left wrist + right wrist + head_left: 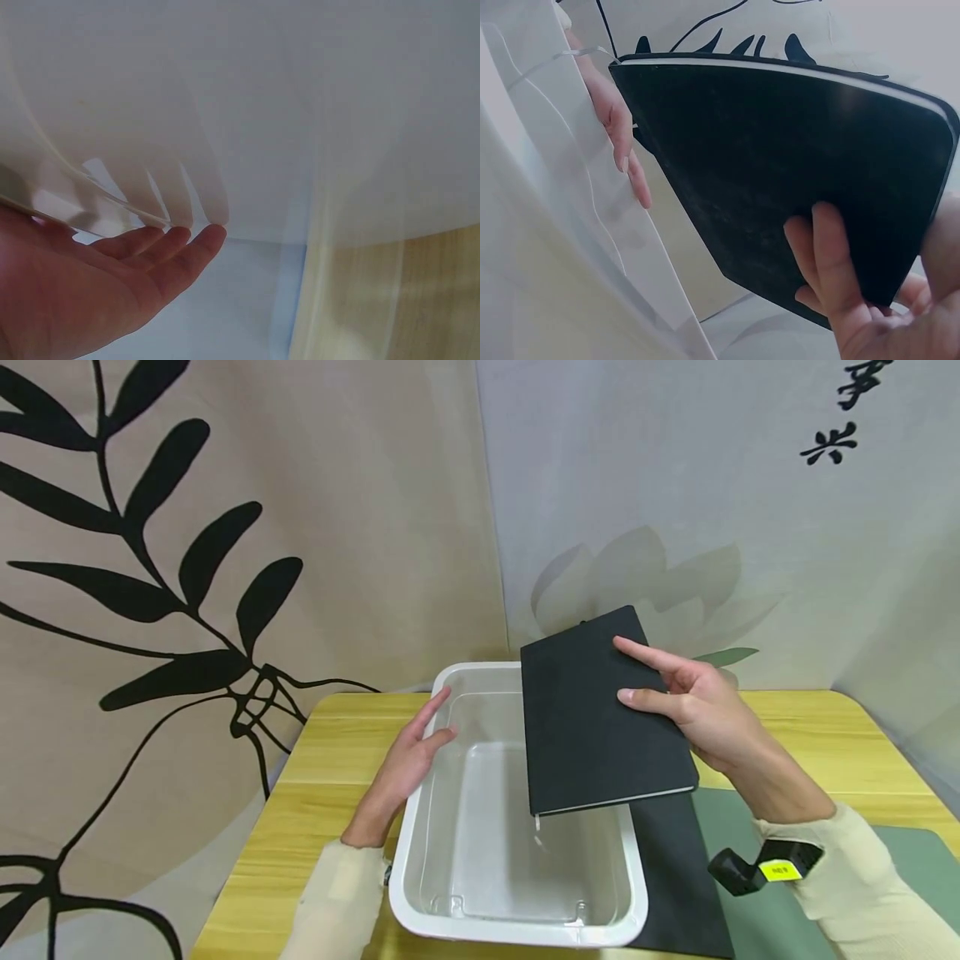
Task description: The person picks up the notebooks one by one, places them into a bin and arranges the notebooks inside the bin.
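A black hardcover notebook [600,727] is tilted over the right part of a white plastic basin [517,931]. My right hand [690,702] holds it at its right side, with thumb and index finger on the upper cover and the other fingers [832,255] against the underside in the right wrist view. A pale ribbon [537,822] hangs from the notebook's near left corner. My left hand [408,760] rests at the basin's left rim, thumb over the inner side. In the left wrist view its straight fingers [184,259] touch the outer wall.
The basin stands on a yellow wood-grain table [337,768]. To its right lie a flat black sheet-like item [682,877] and a green mat [900,868]. Pale curtains with a black leaf print [195,677] hang behind. A green leaf [726,657] shows behind the right hand.
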A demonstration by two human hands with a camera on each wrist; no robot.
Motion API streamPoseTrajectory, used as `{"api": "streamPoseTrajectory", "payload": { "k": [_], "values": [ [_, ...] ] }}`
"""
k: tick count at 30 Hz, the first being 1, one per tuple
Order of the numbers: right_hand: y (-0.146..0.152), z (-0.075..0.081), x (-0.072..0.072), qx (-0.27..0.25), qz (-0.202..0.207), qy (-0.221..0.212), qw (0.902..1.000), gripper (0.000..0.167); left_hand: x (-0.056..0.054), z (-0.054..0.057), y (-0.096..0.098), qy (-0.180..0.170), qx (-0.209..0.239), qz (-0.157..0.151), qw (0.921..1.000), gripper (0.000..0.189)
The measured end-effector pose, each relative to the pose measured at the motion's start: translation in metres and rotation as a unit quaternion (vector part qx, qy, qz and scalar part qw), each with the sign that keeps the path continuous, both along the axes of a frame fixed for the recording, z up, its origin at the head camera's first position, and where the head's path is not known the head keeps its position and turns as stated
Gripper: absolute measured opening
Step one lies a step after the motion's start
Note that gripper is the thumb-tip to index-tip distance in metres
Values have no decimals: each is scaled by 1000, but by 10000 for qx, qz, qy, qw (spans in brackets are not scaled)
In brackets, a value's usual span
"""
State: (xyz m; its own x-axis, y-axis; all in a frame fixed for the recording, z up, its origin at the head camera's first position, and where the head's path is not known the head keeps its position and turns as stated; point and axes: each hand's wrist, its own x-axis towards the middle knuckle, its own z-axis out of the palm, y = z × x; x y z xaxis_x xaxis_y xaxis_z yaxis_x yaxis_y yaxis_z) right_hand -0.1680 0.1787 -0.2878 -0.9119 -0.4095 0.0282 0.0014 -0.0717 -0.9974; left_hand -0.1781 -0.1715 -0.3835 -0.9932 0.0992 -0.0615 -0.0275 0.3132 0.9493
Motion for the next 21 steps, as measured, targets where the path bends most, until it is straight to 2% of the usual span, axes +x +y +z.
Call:
{"api": "streamPoseTrajectory", "payload": {
  "k": [10, 21],
  "values": [
    [-11, 2, 0, 263, -113, -135, 9995, 68, 1, 1, 1, -75, 191, -53, 9998, 58],
    [-20, 5, -2, 1275, -297, 417, 9905, 65, 2, 2, 1, -304, 430, -56, 9986, 58]
  ]
}}
